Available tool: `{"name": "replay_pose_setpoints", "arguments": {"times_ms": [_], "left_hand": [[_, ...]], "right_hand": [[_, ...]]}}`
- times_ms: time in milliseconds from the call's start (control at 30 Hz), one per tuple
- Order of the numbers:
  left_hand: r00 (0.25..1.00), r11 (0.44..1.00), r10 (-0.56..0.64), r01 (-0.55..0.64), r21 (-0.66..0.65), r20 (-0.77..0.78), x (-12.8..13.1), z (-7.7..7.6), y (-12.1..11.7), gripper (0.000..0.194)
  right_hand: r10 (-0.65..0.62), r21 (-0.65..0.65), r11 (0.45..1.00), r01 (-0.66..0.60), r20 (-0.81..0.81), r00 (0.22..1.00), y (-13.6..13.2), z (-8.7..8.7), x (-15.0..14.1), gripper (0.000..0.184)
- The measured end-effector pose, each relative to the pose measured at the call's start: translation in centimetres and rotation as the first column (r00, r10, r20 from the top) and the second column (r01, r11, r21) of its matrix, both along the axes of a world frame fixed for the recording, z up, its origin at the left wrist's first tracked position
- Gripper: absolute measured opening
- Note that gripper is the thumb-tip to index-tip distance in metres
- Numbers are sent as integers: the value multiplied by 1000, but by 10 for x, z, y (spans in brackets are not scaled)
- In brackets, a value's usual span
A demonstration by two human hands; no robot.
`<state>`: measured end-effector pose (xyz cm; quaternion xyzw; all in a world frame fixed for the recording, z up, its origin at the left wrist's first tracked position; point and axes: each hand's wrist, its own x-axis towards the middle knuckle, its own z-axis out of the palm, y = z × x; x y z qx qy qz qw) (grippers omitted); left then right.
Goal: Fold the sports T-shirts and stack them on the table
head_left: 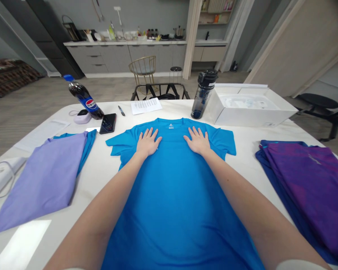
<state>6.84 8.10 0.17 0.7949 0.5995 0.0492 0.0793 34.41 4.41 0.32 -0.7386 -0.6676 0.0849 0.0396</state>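
A bright blue T-shirt (174, 187) lies spread on the white table (242, 168), its collar toward the far side and both short sleeves out to the sides. My left hand (148, 142) rests flat on the upper left chest of the shirt, fingers spread. On the upper right chest my right hand (197, 141) lies flat in the same way. Neither hand grips anything. Wrinkles run across the shirt's lower part, and its bottom hem is out of view.
Left: folded lavender shirt (45, 176), phone (107, 123), cola bottle (84, 98), white device (2, 176). Right: folded purple shirt (312, 187) on dark blue cloth. Toward the back stand a water bottle (203, 95), an open white box (248, 114), a printed paper (146, 106) and a pen (121, 110).
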Motion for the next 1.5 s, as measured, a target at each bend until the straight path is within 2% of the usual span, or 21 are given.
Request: {"name": "replay_pose_setpoints", "arguments": {"times_ms": [100,167,233,300,367,433,500,567,633,700,767,867,933,1000,1100,1167,1267,1367,1433,1500], "left_hand": [[1000,1000,0,0,12,-14,-1,-1,-1,73],[1000,1000,0,1,15,-26,-1,0,-2,73],[999,999,2,-1,34,-38,1,1,-4,72],[999,995,-24,28,94,-41,14,5,-6,71],[992,981,-124,127,148,-30,40,11,-7,69],[957,946,-289,287,148,-7,79,18,-9,66],[901,897,-434,429,103,25,125,22,-10,64],[870,872,-489,487,47,64,169,23,-11,65],[890,894,-445,448,-12,95,202,20,-12,66],[925,928,-367,372,-33,103,221,14,-12,68],[945,949,-311,315,-22,98,228,9,-11,69],[955,958,-279,284,-36,98,223,6,-11,71],[950,954,-292,298,-40,107,209,7,-12,70],[943,949,-313,315,-4,115,185,10,-14,66],[963,963,-261,253,93,75,123,16,-18,58],[986,974,-164,157,164,29,68,20,-22,52],[999,970,46,-43,238,-7,-26,27,-25,48],[952,928,307,-297,223,-12,-112,31,-24,45],[900,889,436,-430,155,-8,-155,31,-18,45],[867,864,498,-497,80,4,-182,29,-10,45]], "right_hand": [[54,72,996,-48,-74,996,-4,-1,11,74],[72,175,984,-46,-142,987,-9,1,26,68],[35,283,959,16,-174,984,-15,3,50,61],[-34,331,940,85,-158,987,-24,5,80,55],[-93,310,942,125,-118,989,-34,7,108,51],[-111,267,956,125,-66,992,-45,9,127,50],[-118,215,970,117,-8,993,-55,12,136,48],[-151,173,975,140,49,987,-65,15,137,48],[-210,161,968,194,91,973,-74,17,134,49],[-264,176,954,242,117,957,-80,18,132,50],[-294,183,946,268,132,947,-84,18,132,49],[-316,166,942,293,135,939,-85,19,135,47],[-337,166,934,315,125,933,-83,22,134,46],[-328,229,927,296,117,938,-79,26,126,47],[-183,355,924,141,88,979,-68,33,92,46],[-30,365,931,16,32,999,-56,36,54,41],[183,291,945,-147,-100,978,-36,37,-23,33],[347,215,928,-304,-204,915,-19,36,-105,28],[427,209,899,-385,-221,877,-14,35,-155,27],[504,230,858,-459,-204,839,-16,33,-196,29]]}}
